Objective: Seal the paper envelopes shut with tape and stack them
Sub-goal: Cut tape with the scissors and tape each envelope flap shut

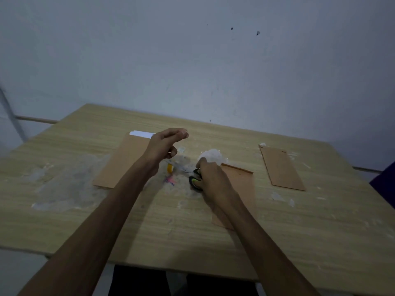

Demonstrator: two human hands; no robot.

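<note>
On the left part of the surface (64, 221) lies a stack of brown envelopes (121, 161), its long axis running away from me and a little to the right, with a strip of white paper (142, 133) showing at its far end. My left hand (164, 144) hangs above the right edge of this stack, not touching it. Its fingers (181, 131) are curled toward the thumb as if they pinch something thin, maybe an end of clear tape, but the picture is too dark and I cannot tell if anything is really held.

Between my two hands, low on the surface, is a small yellow tape roll (170, 168), with some pink scraps (170, 180) just beside it toward me. The left hand is nearer to the roll.

Next comes my right hand (210, 174). Its fingers are closed around the handles of black and green scissors (195, 182), which rest on or just above the surface. Behind this hand is a lump of crumpled clear tape (210, 155). Under my right wrist lies one envelope (243, 189), long axis pointing away from me, its open end at the far side. I judge this is the one to seal next, so the tape must travel to the right, over the scissors; the lump stands close to that far end.

Far to the right, well apart, lies another envelope (282, 167), tilted slightly.
</note>
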